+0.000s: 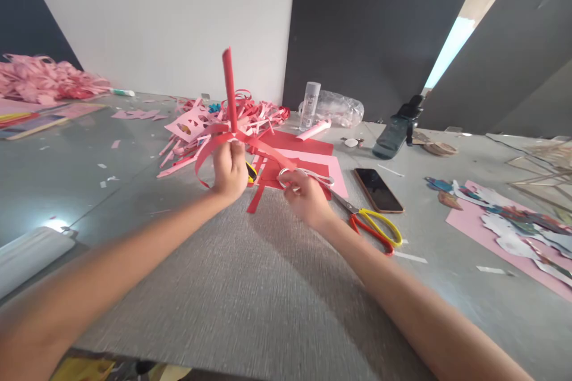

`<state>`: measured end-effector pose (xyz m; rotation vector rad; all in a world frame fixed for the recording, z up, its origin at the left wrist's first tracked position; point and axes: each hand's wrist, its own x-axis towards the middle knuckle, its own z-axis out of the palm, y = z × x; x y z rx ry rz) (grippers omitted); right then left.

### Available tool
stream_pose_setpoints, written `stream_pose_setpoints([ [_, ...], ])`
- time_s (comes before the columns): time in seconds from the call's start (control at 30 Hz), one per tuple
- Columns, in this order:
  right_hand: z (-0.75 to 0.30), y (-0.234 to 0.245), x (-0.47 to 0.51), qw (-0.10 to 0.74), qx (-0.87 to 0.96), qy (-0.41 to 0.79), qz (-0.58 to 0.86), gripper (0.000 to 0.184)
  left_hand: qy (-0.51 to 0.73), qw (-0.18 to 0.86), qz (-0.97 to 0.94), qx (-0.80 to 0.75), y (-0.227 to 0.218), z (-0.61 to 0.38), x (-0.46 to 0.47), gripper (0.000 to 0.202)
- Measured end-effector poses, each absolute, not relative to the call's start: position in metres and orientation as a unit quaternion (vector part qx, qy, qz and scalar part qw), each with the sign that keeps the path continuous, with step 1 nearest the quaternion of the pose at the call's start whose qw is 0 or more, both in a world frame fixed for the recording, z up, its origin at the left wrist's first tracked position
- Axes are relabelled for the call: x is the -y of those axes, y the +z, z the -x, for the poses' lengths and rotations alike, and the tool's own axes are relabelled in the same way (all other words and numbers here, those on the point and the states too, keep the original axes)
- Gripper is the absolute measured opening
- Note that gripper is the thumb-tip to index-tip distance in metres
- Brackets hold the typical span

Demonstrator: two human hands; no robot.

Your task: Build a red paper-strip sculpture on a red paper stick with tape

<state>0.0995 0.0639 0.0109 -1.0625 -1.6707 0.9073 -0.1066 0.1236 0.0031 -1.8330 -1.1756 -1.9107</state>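
My left hand is closed around the lower end of a red paper piece. From it a narrow red paper tube stands up, and curved red paper strips spread out sideways. My right hand has its fingers closed at the far end of the strip reaching right. White loops, like scissor handles, show against the right fingers; whether they are held is unclear. Beneath and behind the hands lie red paper sheets and a pink sheet. A yellow-and-black cutter shows beside my left hand.
Scissors with yellow and red handles lie near my right forearm, beside a phone. Behind stand a clear bottle and heaped paper strips. A dark bottle leans farther right. Paper cutouts lie at right.
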Motion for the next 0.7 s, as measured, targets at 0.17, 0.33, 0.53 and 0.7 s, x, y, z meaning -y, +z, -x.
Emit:
stream_pose_setpoints([
  [0.17,-0.094,0.000,-0.051,0.250,0.901,0.212,0.286,0.043,-0.686,0.138,0.582,0.415,0.016,0.103,-0.119,0.040],
  [0.33,-0.092,0.009,-0.045,0.181,0.944,0.150,0.231,0.032,-0.693,0.113,0.594,0.392,0.014,0.104,-0.122,0.032],
  [0.53,-0.096,0.021,-0.044,0.148,0.946,0.151,0.246,0.024,-0.702,0.113,0.581,0.396,0.015,0.107,-0.122,0.034],
  [0.7,-0.101,0.027,-0.048,0.227,0.915,0.184,0.279,0.020,-0.632,0.046,0.681,0.367,0.026,0.105,-0.114,0.028],
])
